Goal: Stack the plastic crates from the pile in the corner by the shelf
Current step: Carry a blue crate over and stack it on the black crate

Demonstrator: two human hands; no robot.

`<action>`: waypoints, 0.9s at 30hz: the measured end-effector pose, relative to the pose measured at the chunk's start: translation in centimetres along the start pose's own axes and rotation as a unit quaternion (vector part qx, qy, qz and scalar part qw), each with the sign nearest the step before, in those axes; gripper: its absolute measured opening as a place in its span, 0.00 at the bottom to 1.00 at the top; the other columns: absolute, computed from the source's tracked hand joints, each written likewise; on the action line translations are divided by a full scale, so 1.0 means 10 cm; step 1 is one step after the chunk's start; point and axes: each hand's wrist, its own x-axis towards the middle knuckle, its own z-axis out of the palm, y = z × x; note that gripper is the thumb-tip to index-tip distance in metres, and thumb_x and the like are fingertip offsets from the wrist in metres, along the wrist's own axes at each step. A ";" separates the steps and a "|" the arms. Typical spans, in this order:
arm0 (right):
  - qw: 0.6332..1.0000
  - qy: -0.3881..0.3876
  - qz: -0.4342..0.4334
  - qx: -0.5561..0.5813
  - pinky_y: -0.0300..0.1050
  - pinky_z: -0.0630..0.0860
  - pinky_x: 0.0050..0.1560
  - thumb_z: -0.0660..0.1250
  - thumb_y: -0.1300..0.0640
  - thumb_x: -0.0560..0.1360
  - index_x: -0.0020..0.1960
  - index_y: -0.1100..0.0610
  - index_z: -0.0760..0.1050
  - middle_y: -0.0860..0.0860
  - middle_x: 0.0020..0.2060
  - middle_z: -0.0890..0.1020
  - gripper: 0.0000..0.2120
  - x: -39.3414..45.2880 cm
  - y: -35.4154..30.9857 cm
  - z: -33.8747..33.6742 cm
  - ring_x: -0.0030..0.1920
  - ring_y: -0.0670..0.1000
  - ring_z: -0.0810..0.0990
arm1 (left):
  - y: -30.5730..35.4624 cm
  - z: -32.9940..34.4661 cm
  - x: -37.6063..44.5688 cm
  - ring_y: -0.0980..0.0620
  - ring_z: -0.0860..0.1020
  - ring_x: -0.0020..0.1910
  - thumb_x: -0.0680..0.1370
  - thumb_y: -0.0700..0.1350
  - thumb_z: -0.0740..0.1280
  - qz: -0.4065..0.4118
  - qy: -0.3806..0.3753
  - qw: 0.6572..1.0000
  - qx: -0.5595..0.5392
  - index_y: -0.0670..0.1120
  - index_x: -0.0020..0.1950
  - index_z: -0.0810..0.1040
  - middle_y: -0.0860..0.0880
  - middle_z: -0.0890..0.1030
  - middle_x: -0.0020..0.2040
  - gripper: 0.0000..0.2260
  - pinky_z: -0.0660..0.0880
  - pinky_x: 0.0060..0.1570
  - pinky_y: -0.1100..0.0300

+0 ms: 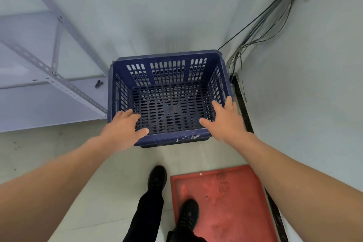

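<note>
Head view: One blue plastic crate (pixel 170 96) stands upright in the corner, just beside the grey metal shelf (pixel 49 76) on its left and near the cable bundle (pixel 255 31) running down the right-hand wall. Through its slotted walls, further slots show, which suggests at least one more crate nested beneath; this cannot be confirmed.

The left hand (pixel 123 127) sits at the near-left corner of the rim, fingers extended and spread, thumb over the near edge. The right hand (pixel 225 118) sits at the near-right corner, fingers likewise extended along the right wall. Both hands are apart and unclenched; whether they touch the rim or hover just above it cannot be determined.

A red tray-like panel (pixel 222 202) lies on the floor (pixel 117 165) behind, under one shoe (pixel 187 214).

Progress assessment: the crate appears placed at the stacking location. The source pile is out of view, so the remaining count is unknown.
</note>
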 end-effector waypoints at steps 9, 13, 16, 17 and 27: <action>0.995 0.058 -0.010 0.086 0.62 0.54 0.80 0.62 0.36 0.80 0.84 0.49 0.51 0.56 0.84 0.44 0.39 -0.91 -0.13 -0.38 0.84 0.57 0.44 | 0.52 -0.59 -0.77 0.45 0.63 0.75 0.79 0.58 0.63 0.075 0.086 0.990 -0.085 0.47 0.79 0.56 0.47 0.63 0.78 0.33 0.63 0.72 0.50; 0.988 0.089 0.010 0.128 0.62 0.53 0.81 0.62 0.37 0.81 0.84 0.49 0.52 0.56 0.84 0.44 0.39 -1.38 -0.09 -0.48 0.84 0.56 0.44 | 0.76 -0.69 -1.04 0.46 0.63 0.76 0.79 0.58 0.63 0.136 0.101 0.981 -0.099 0.48 0.79 0.55 0.48 0.62 0.78 0.33 0.62 0.72 0.50; 0.980 0.124 0.032 0.150 0.60 0.54 0.80 0.63 0.37 0.81 0.84 0.50 0.53 0.57 0.84 0.46 0.38 -1.75 -0.01 -0.47 0.84 0.56 0.46 | 0.89 -0.69 -1.25 0.47 0.64 0.75 0.79 0.57 0.63 0.181 0.088 0.971 -0.128 0.49 0.79 0.54 0.48 0.63 0.78 0.33 0.63 0.73 0.49; 0.977 0.137 0.039 0.159 0.58 0.54 0.80 0.63 0.38 0.81 0.84 0.51 0.53 0.57 0.84 0.47 0.38 -1.87 0.02 -0.45 0.84 0.56 0.48 | 0.92 -0.67 -1.32 0.47 0.65 0.75 0.79 0.56 0.63 0.196 0.085 0.966 -0.143 0.49 0.79 0.54 0.48 0.65 0.77 0.33 0.63 0.72 0.50; 0.919 0.240 0.177 0.257 0.52 0.58 0.78 0.64 0.41 0.81 0.84 0.51 0.54 0.56 0.84 0.51 0.37 -3.53 0.45 0.08 0.82 0.56 0.57 | 1.29 -0.14 -2.11 0.47 0.67 0.73 0.79 0.54 0.65 0.329 -0.013 0.932 -0.154 0.50 0.78 0.57 0.47 0.68 0.75 0.31 0.63 0.70 0.51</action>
